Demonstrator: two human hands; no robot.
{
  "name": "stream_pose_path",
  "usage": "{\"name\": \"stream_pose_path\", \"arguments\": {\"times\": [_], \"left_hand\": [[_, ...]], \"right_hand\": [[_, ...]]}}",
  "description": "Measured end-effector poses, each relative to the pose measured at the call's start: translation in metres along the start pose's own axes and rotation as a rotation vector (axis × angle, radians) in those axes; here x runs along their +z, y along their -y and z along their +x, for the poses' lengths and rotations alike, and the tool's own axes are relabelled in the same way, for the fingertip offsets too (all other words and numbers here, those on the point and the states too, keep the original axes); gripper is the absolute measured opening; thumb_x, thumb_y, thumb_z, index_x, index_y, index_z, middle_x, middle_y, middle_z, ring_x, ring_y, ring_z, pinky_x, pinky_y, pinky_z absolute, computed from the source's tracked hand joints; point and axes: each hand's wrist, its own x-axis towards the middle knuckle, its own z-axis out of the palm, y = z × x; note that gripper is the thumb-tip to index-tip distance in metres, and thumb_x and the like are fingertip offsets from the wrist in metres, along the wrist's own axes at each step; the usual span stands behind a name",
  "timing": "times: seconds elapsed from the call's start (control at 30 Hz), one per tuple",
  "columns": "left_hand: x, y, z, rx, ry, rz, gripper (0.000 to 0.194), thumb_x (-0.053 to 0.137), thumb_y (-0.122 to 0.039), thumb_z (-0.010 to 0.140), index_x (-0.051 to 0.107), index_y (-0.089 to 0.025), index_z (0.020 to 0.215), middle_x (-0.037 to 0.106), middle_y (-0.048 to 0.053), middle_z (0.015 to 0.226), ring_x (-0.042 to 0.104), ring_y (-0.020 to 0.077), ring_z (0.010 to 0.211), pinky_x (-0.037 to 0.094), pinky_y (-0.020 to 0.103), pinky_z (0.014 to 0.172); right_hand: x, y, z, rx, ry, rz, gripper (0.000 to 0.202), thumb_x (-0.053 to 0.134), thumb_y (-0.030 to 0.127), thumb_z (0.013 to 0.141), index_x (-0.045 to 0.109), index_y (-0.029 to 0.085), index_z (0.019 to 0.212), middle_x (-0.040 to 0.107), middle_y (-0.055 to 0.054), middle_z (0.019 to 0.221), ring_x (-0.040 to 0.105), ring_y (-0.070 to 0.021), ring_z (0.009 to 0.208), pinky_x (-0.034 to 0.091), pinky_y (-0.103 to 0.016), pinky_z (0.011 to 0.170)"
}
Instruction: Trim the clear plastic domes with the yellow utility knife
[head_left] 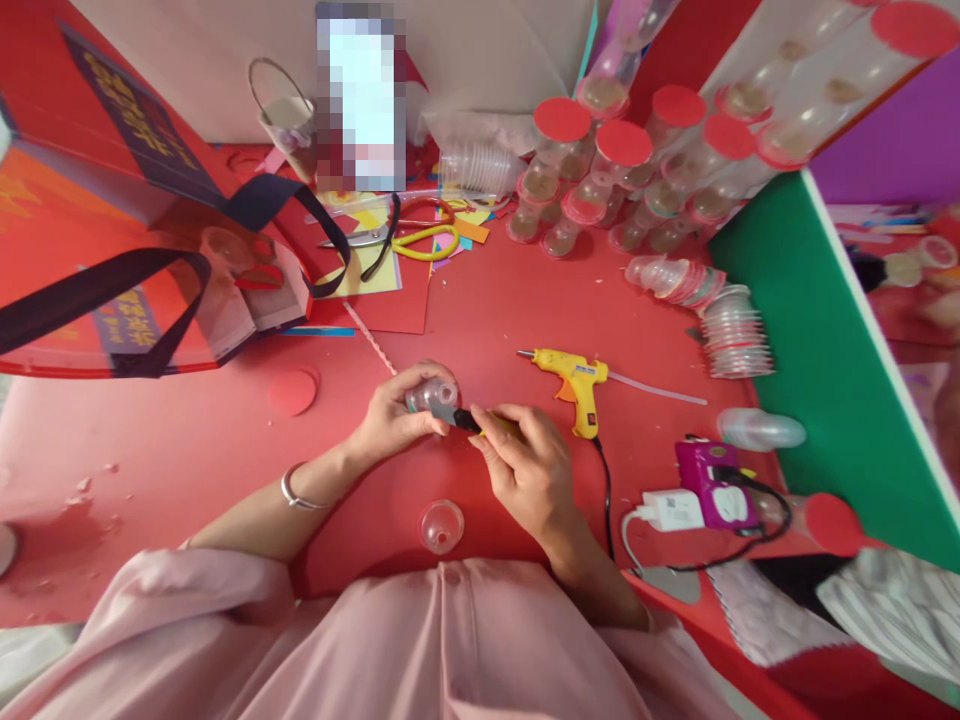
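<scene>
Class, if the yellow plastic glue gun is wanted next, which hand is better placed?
Probably the right hand: it is nearer the yellow plastic glue gun, though it holds a grey-bladed knife. The left hand, farther off, holds a clear plastic piece.

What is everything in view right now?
Plastic piece: one, clear, in left hand
Knife: one, black and yellow, in right hand
Dome: one, clear, front centre
Glue gun: one, yellow, right
Power adapter: one, purple, right
Charger: one, white, right
Hourglass shapes: several, clear and red, back right
Cup stacks: several, clear, back and right
Panel: one, green, right
Disc: one, red, left
Bag: one, red and orange, left
Scissors: count unclear, red and yellow, back
Basket: one, whitish, back
Papers: several, mixed, back
Table: one, red, beneath
Bracelet: one, silver, left wrist
Hands: two, bare, centre
</scene>
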Motion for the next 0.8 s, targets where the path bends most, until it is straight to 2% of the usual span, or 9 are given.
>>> {"name": "stream_pose_path", "arguments": {"times": [0.17, 0.3, 0.4, 0.53, 0.63, 0.8], "left_hand": [[0.0033, -0.0025, 0.0016, -0.030, 0.006, -0.085, 0.066, 0.094, -0.059, 0.067, 0.070, -0.014, 0.110, 0.071, 0.010, 0.103, 0.066, 0.0157, 0.082, 0.053, 0.024, 0.071], [0.0048, -0.0048, 0.0006, -0.112, 0.016, -0.140, 0.070, 0.096, -0.058, 0.064, 0.069, -0.014, 0.111, 0.072, 0.010, 0.103, 0.065, 0.0135, 0.076, 0.054, 0.022, 0.066], [0.0041, -0.0047, -0.0002, -0.169, 0.039, -0.161, 0.070, 0.100, -0.051, 0.061, 0.068, -0.014, 0.111, 0.073, 0.009, 0.101, 0.066, 0.0130, 0.074, 0.054, 0.022, 0.065], [0.0020, -0.0040, 0.0000, -0.176, 0.031, -0.118, 0.071, 0.105, -0.040, 0.053, 0.069, -0.013, 0.107, 0.073, 0.009, 0.101, 0.068, 0.0163, 0.082, 0.057, 0.024, 0.073], [0.0011, -0.0054, 0.0004, -0.179, 0.048, -0.090, 0.066, 0.104, -0.039, 0.055, 0.069, -0.012, 0.104, 0.073, 0.010, 0.101, 0.069, 0.0169, 0.084, 0.057, 0.025, 0.073], [0.0006, -0.0080, 0.0000, -0.215, 0.102, -0.128, 0.061, 0.103, -0.036, 0.059, 0.068, -0.012, 0.103, 0.072, 0.009, 0.098, 0.065, 0.0129, 0.071, 0.055, 0.022, 0.061]], "right_hand": [[0.0009, 0.0002, -0.0002, -0.005, -0.005, 0.006, 0.040, 0.069, 0.018, 0.100, 0.070, 0.025, 0.139, 0.073, -0.009, 0.112, 0.069, -0.0208, 0.102, 0.057, -0.035, 0.091], [-0.0001, -0.0013, 0.0007, -0.012, -0.007, -0.016, 0.037, 0.070, 0.019, 0.100, 0.071, 0.025, 0.136, 0.073, -0.009, 0.111, 0.070, -0.0207, 0.100, 0.056, -0.035, 0.090], [-0.0015, -0.0021, 0.0022, -0.018, -0.003, -0.041, 0.035, 0.070, 0.020, 0.100, 0.072, 0.026, 0.134, 0.074, -0.008, 0.111, 0.070, -0.0203, 0.100, 0.055, -0.035, 0.088], [-0.0031, -0.0025, 0.0036, -0.030, 0.001, -0.049, 0.034, 0.069, 0.019, 0.100, 0.072, 0.027, 0.133, 0.074, -0.007, 0.111, 0.071, -0.0199, 0.099, 0.054, -0.035, 0.087], [-0.0042, -0.0040, 0.0043, -0.052, 0.004, -0.055, 0.035, 0.070, 0.017, 0.100, 0.072, 0.026, 0.133, 0.074, -0.008, 0.111, 0.070, -0.0201, 0.099, 0.053, -0.035, 0.087], [-0.0060, -0.0068, 0.0053, -0.073, 0.019, -0.040, 0.037, 0.069, 0.015, 0.100, 0.071, 0.027, 0.135, 0.074, -0.007, 0.110, 0.069, -0.0199, 0.099, 0.053, -0.035, 0.087]]}}
